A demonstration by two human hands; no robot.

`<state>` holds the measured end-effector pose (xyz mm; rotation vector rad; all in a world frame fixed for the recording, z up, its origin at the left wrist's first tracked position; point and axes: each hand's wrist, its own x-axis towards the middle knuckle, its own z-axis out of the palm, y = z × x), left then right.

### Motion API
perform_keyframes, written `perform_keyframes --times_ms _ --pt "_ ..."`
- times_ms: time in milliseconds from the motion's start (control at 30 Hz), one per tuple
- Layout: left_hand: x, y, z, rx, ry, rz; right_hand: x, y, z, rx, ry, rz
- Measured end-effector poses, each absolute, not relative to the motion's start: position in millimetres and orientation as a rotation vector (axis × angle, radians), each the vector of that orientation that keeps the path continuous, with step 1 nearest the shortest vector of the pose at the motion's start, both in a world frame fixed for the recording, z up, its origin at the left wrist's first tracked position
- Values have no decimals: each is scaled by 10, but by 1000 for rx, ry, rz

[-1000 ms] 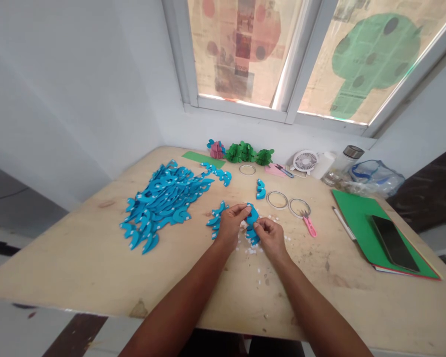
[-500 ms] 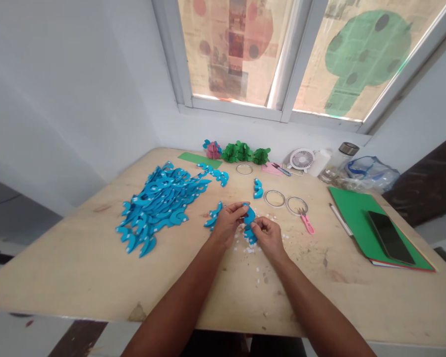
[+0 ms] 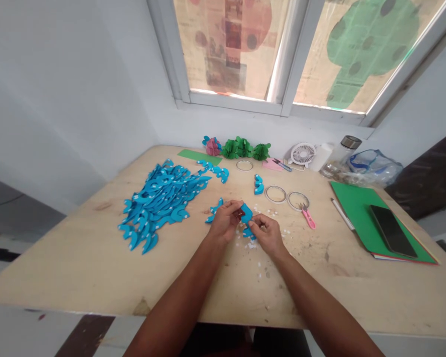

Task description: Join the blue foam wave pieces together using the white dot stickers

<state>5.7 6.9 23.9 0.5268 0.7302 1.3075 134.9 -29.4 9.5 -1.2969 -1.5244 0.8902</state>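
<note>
Between both hands is a curved blue paper cutout (image 3: 247, 213). The fingers of my left hand (image 3: 225, 221) pinch its upper left end. My right hand (image 3: 267, 234) has thumb and forefinger closed on its lower right side. Under the hands lie more blue paper pieces (image 3: 249, 234), partly hidden. Small white scraps (image 3: 253, 245) are scattered around them. Just left of my left hand lies a small cluster of blue cutouts (image 3: 214, 210), partly covered by it. Further left spreads a large heap of blue cutouts (image 3: 163, 196) with small white patches.
Tape rolls (image 3: 275, 194) and pink-handled snips (image 3: 308, 218) lie right of the hands. Green folded-paper shapes (image 3: 243, 147), a small fan (image 3: 303, 154) and a bottle (image 3: 342, 154) line the wall. A phone (image 3: 393, 231) rests on green sheets (image 3: 357, 203) at right.
The blue cutout has shifted slightly left and up in view, and its angle between my fingers differs a little. Both hands keep their pinch. The camera view has tilted slightly downward.
</note>
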Motion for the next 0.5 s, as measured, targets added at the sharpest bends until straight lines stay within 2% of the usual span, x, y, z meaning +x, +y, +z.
perform_keyframes --times_ms 200,500 --pt "95 45 248 572 779 1309 1351 -272 45 -1261 -1424 963" --pt "143 20 210 818 988 1132 1390 -194 -25 -1174 -1076 1124"
